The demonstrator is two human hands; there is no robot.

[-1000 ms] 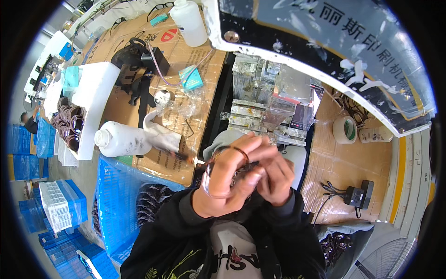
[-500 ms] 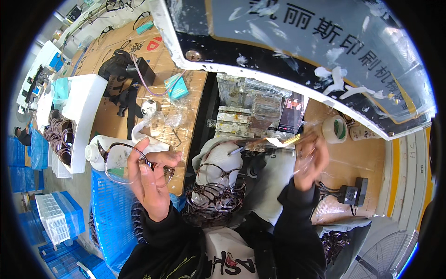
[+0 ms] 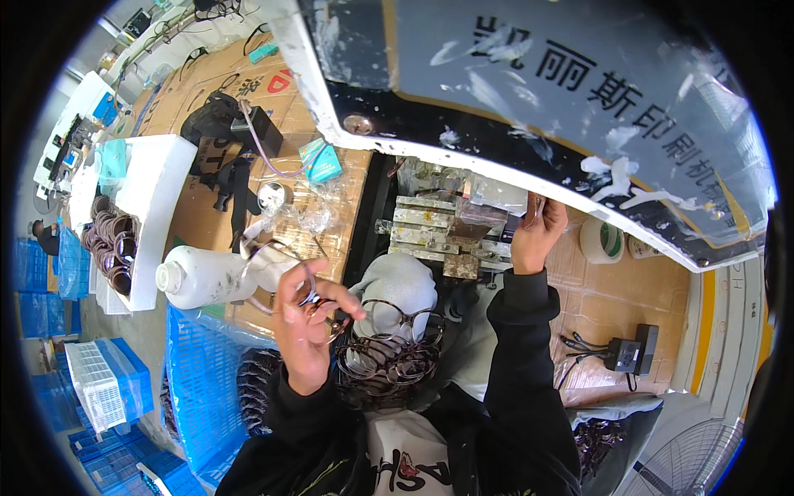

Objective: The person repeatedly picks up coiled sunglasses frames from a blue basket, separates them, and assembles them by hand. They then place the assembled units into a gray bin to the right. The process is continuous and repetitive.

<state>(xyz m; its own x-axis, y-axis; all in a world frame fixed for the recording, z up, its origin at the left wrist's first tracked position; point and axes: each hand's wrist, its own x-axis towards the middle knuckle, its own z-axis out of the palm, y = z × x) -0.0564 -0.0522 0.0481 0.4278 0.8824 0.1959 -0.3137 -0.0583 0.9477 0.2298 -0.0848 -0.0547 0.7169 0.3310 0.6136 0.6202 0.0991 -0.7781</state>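
Observation:
My left hand [image 3: 306, 339] is closed round a pair of eyeglass frames [image 3: 263, 310]; their clear rims stick out past the fingers, in front of a white plastic bottle [image 3: 207, 277]. To its right, a heap of dark tortoiseshell eyeglass frames [image 3: 389, 355] lies close to my body, against a rounded grey-white padded form [image 3: 401, 277]. My right hand [image 3: 539, 236] reaches up to the metal fixture [image 3: 426, 223] beneath the machine's panel. Its fingers are pinched together near the fixture's right side; what they hold is too hidden to make out.
The machine's large panel [image 3: 529, 91] overhangs the upper right. Tape rolls [image 3: 602, 240] and a black power adapter [image 3: 633, 351] sit on the right-hand cardboard surface. A white foam box [image 3: 157, 198] with brown frames stands left, above a blue crate [image 3: 203, 372]. A fan [image 3: 686, 455] is lower right.
My right hand has moved up and away from me to the fixture, covering where a phone showed. My left hand has come rightward, still with the eyeglass frames. The view has shifted slightly.

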